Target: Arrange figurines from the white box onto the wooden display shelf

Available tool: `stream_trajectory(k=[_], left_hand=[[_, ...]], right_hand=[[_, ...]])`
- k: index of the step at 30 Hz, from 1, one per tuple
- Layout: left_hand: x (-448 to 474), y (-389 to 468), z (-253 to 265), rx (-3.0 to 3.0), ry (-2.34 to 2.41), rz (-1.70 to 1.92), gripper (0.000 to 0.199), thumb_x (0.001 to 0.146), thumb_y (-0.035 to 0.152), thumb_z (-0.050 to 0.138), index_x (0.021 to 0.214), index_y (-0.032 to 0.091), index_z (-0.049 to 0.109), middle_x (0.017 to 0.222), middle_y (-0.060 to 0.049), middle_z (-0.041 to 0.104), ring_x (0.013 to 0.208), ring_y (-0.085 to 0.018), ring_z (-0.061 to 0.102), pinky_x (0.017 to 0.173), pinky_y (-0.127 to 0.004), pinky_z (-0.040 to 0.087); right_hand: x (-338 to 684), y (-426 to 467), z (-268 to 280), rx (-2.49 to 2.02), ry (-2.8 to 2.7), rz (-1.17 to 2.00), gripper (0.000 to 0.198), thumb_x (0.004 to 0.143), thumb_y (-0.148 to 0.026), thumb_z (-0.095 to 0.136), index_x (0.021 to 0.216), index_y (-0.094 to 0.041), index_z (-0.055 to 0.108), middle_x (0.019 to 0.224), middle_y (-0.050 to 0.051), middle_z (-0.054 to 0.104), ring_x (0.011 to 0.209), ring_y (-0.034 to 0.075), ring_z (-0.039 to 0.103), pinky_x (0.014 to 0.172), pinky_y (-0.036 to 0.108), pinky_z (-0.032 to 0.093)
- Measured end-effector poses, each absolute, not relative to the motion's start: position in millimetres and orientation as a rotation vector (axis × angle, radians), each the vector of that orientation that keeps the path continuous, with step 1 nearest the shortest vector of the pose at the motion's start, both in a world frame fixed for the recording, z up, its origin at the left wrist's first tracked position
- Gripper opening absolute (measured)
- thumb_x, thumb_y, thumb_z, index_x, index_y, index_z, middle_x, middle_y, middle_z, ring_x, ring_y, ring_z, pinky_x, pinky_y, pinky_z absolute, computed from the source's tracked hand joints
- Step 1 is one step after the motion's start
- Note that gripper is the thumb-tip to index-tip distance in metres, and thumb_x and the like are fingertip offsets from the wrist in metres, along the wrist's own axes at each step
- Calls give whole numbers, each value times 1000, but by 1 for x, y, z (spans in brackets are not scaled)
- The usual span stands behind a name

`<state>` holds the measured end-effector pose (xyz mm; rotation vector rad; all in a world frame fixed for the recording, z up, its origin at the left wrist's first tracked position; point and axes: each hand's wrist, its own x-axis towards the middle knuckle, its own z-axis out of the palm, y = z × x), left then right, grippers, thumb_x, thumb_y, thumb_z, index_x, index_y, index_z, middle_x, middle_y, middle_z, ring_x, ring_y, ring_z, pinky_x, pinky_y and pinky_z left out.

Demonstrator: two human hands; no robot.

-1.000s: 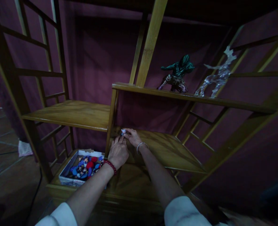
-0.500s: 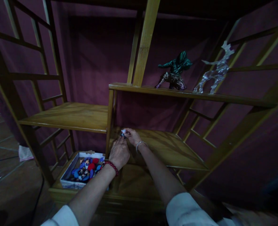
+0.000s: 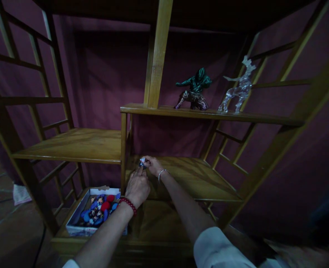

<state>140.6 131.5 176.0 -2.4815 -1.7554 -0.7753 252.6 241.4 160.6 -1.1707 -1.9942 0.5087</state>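
Observation:
A small figurine (image 3: 142,161), pale on top and dark blue below, stands at the left end of the lower right shelf. My right hand (image 3: 153,165) pinches its upper part from the right, between thumb and fingertips. From the front, my left hand (image 3: 138,188) has its fingers closed at the figurine's base; its thumb is hidden from me. Below and to the left, beside my left forearm, sits an open box (image 3: 82,230) of several small blue, red and dark figurines (image 3: 99,210).
On the upper right shelf (image 3: 164,111) stand a green crouching figure (image 3: 195,88) and a clear deer statue (image 3: 238,89). A wooden post (image 3: 123,149) rises just left of my hands. The left shelf (image 3: 77,143) juts out above the box.
The view has shifted, so the shelves and statues sit farther left and slightly lower. Both hands stay at the small figurine, which keeps its place on the shelf.

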Motion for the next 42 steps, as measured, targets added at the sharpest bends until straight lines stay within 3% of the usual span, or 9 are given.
stream_trajectory(k=[14, 23, 28, 32, 35, 42], left_hand=[[139, 133, 173, -2451, -1715, -804, 35, 79, 14, 36, 109, 7, 53, 121, -16, 50, 111, -22, 45, 95, -35, 31], [136, 118, 178, -2407, -1668, -989, 30, 74, 9, 40, 99, 10, 57, 115, -13, 52, 104, -21, 49, 92, -35, 36], [128, 88, 167, -2429, -1469, -1258, 30, 69, 1, 40, 90, 14, 57, 93, -8, 56, 92, -18, 50, 85, -33, 43], [122, 51, 150, -2378, -1406, -1399, 38, 67, -3, 38, 97, 15, 54, 98, -9, 54, 93, -18, 48, 84, -35, 44], [115, 26, 139, -2370, -1400, -1420, 40, 66, -4, 39, 97, 16, 56, 99, -8, 54, 94, -18, 48, 81, -34, 46], [93, -29, 120, -2522, -1725, -1111, 25, 76, 6, 37, 76, 14, 62, 92, -9, 59, 90, -16, 53, 79, -28, 46]], right_hand=[[253, 241, 152, -1240, -1850, 568, 33, 67, -8, 55, 96, -24, 59, 87, -3, 64, 78, 10, 57, 74, 23, 47], [264, 211, 155, -1352, -1616, 493, 32, 68, -5, 46, 95, -19, 58, 94, 4, 63, 83, 12, 58, 82, 29, 46], [253, 157, 172, -1176, -1440, 513, 21, 73, -19, 45, 92, -17, 56, 85, 4, 63, 72, 12, 60, 71, 27, 48], [231, 98, 177, -1045, -1348, 605, 22, 76, -30, 45, 91, -17, 53, 72, 2, 61, 58, 11, 57, 57, 23, 48], [214, 53, 162, -1059, -1299, 634, 23, 78, -33, 42, 88, -17, 54, 68, 1, 60, 56, 12, 56, 56, 24, 47], [184, -24, 84, -1306, -1322, 630, 24, 79, -36, 39, 83, -20, 57, 83, 5, 64, 80, 18, 59, 75, 30, 45]])
